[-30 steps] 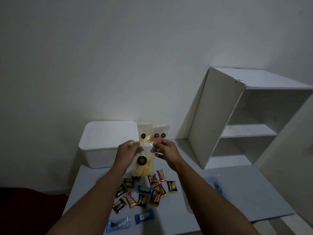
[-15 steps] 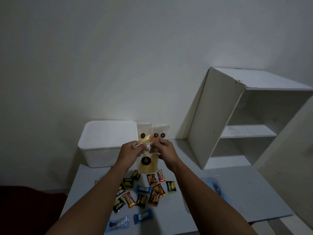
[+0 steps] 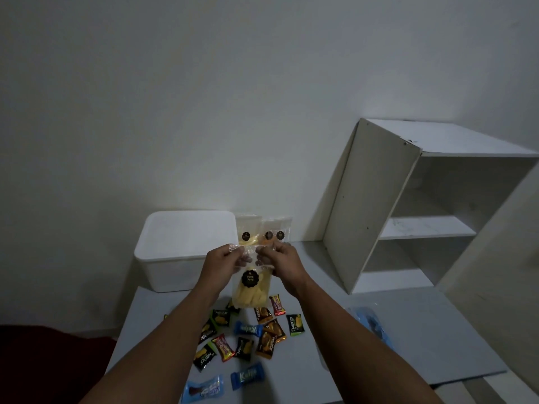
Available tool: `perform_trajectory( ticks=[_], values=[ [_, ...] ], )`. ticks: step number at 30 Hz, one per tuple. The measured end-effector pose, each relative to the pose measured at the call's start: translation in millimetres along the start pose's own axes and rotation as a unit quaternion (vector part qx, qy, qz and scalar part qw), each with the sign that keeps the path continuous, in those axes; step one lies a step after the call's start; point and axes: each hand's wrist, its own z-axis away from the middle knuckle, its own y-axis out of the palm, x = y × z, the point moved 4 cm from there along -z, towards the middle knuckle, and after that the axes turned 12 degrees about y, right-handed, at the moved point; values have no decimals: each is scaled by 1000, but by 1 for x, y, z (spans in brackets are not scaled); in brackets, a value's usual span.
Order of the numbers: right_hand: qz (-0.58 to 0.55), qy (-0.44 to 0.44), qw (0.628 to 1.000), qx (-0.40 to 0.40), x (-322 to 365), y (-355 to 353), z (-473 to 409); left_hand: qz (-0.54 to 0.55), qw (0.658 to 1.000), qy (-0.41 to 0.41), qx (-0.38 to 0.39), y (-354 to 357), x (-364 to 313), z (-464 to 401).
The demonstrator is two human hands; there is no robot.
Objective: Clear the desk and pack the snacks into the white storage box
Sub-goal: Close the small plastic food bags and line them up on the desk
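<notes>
So both hands are up over the desk [image 3: 423,339], pinching the top edge of a clear snack pouch [image 3: 251,290] with yellow sticks inside and a round black sticker on the front. The left hand [image 3: 223,262] has its fingers closed on the left corner of the plastic, the right hand [image 3: 284,262] is closed on the right corner, and the pouch hangs down between them, clear of the desk.

The white storage box [image 3: 175,258] sits at the back left of the desk with its lid on, just left of the hands. Two more clear pouches [image 3: 262,231] stand against the wall right beside the box.

Below the held pouch there's a scatter of small wrapped snacks [image 3: 248,333], black, orange, red and green ones, plus blue wrappers [image 3: 247,376] nearer the front edge. A white shelf unit [image 3: 367,205] stands at the right, well apart from the box.
</notes>
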Motion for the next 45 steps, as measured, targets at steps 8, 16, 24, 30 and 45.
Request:
perform_trajectory(
  ticks=[8, 16, 24, 30, 45],
  values=[
    [45, 1, 999, 18, -4, 7, -4, -53, 998, 26, 36, -2, 4, -2],
    [23, 30, 999, 17, -8, 1, 1, -49, 999, 12, 6, -7, 4, 1],
    [15, 31, 998, 46, -13, 0, 9, -16, 999, -14, 30, -4, 9, 7],
    [-7, 10, 1000, 24, -18, 0, 7, -29, 999, 4, 42, -5, 8, 4],
    [-20, 13, 999, 28, -17, -7, 14, -25, 999, -32, 16, -10, 10, 5]
  ],
)
